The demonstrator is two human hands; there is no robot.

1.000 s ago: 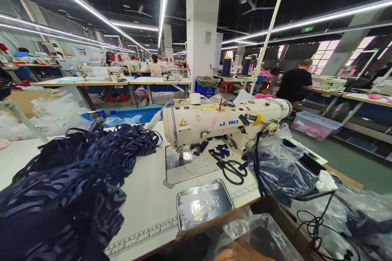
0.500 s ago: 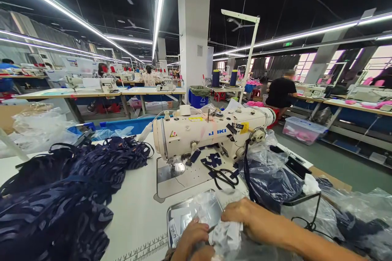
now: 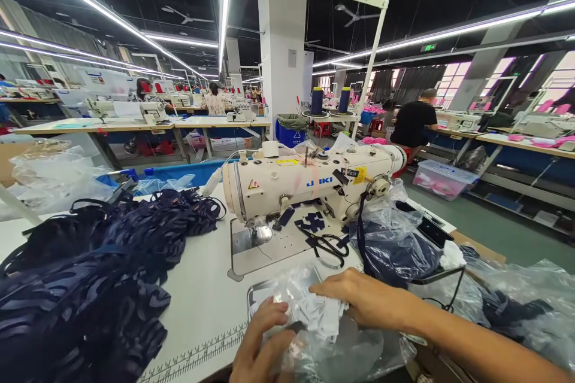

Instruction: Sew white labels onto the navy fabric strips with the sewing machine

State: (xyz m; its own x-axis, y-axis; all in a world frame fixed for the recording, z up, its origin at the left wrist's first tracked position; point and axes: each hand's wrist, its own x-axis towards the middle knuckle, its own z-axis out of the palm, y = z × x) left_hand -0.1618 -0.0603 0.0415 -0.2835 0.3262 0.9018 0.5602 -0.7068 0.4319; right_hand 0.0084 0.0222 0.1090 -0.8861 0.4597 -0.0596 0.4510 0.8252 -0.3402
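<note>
A clear plastic bag with a bunch of small white labels lies between my hands at the table's front edge. My left hand is curled at the bag's left side, thumb and fingers bent around the film. From the right, my right hand reaches over the bunch, its fingers closed on the labels; some fingertips are hidden. Beneath the bag, a shiny metal tray shows in part. Black-handled scissors rest just beyond, beside dark fabric scraps.
A white sewing machine stands ahead across the table. Dark navy strapped garments are heaped on the left. Bagged dark fabric and a black phone-like object lie right. A person in black sits farther off.
My left hand has shifted left and its fingers have spread wider. The bag and labels show more openly between my hands. The view has tilted slightly down.
</note>
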